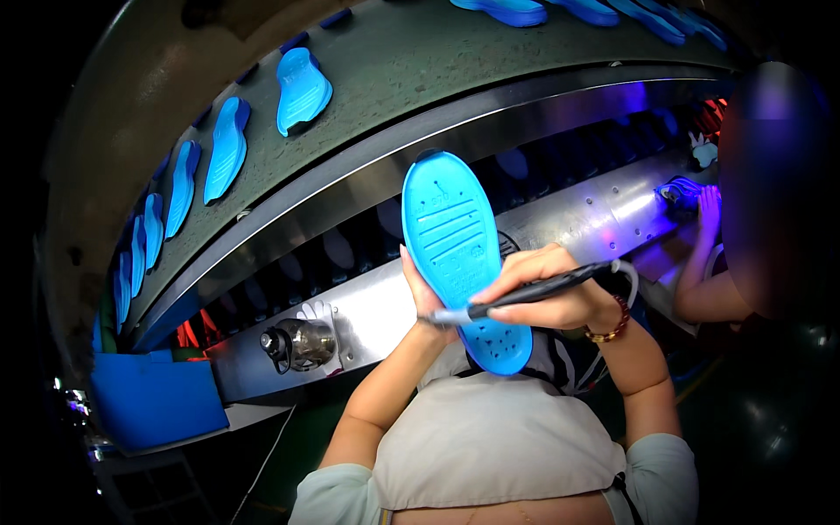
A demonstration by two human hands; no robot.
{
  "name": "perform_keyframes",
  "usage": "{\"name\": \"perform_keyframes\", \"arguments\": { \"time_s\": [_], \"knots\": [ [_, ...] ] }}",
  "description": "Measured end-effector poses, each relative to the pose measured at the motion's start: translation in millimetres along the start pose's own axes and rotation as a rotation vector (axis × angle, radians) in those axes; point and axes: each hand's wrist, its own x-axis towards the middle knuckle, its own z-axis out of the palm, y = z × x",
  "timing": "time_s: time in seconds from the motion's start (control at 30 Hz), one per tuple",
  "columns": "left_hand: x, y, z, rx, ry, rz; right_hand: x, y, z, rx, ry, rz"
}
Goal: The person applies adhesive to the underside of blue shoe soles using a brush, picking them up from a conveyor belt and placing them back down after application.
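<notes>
Probably for steadiness, the left grip (pixel 422 293) clasps a bright-blue moulded shoe sole (pixel 451 232) by its left edge; the right grip (pixel 553 287) pinches a slim black, grey-tipped pen-like tool (pixel 560 281) across it.

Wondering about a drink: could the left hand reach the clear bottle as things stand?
Probably not without letting go: the left hand holds the blue sole. Otherwise, the bottle is nearby and the metal ledge between looks largely free.
</notes>
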Motion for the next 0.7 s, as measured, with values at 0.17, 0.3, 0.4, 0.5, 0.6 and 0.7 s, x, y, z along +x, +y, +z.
{"name": "perform_keyframes", "arguments": {
  "time_s": [0.17,0.3,0.4,0.5,0.6,0.7],
  "knots": [
    [5.1,2.0,10.8,0.126,-0.039,0.188,-2.1,19.1,-10.1,0.086,0.241,0.088],
    [11.5,12.2,3.2,-0.05,-0.294,0.159,-10.4,12.1,-7.3,0.137,0.06,-0.074],
    [19.0,16.0,9.4,-0.022,-0.288,0.283,-13.2,22.4,-8.8,0.122,0.242,0.102],
    [20.1,22.5,9.5,-0.063,-0.312,0.333,-19.6,15.0,-4.6,0.028,0.079,-0.07],
    [18.4,28.7,12.5,-0.079,-0.286,0.376,-29.7,9.8,-8.4,0.156,0.045,0.001],
    [23.2,34.7,14.0,0.003,-0.262,0.444,-30.8,24.3,-5.6,0.041,0.252,0.026]
  ]
}}
